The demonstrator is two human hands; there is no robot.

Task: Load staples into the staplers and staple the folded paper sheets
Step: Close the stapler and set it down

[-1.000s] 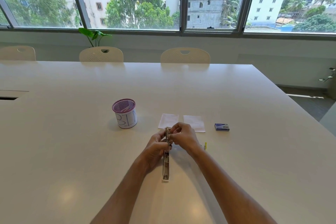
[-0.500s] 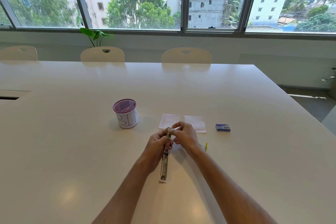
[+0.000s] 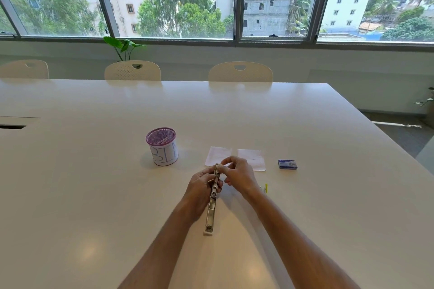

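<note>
The long silver metal stapler [image 3: 212, 197], swung open, lay lengthwise on the white table [image 3: 94, 171] between both hands. The left hand [image 3: 201, 183] gripped its far half; the right hand [image 3: 237, 175] pinched at its far tip.

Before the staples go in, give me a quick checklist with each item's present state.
1. Stapler swung open flat: ok.
2. Left hand grips the stapler: ok.
3. Right hand fingers at the far end of the stapler: ok; staple strip in them: cannot tell.
4. Staple box on the table, right of the papers: ok.
5. Two folded papers lying flat: ok.
</note>
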